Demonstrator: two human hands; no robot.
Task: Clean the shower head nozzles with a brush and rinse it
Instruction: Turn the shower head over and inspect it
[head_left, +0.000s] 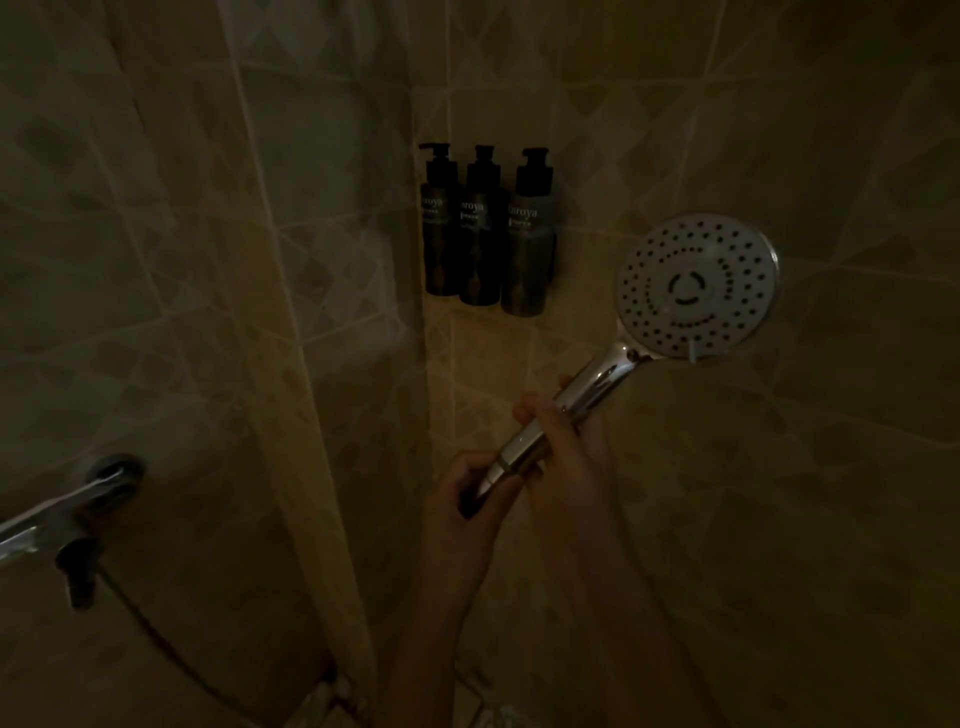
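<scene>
The shower head (696, 286) is a round white disc with dark nozzle dots, its face turned toward me, on a chrome handle (566, 410) that slants down to the left. My right hand (566, 447) is wrapped around the handle's middle. My left hand (467, 499) grips the lower end of the handle, where a dark fitting sticks out. No brush shows in this dim view.
Three dark pump bottles (483, 228) stand in the tiled corner behind the handle. A chrome tap fitting (78, 509) juts from the left wall, with a dark hose (156, 639) running down from it. Tiled walls close in on both sides.
</scene>
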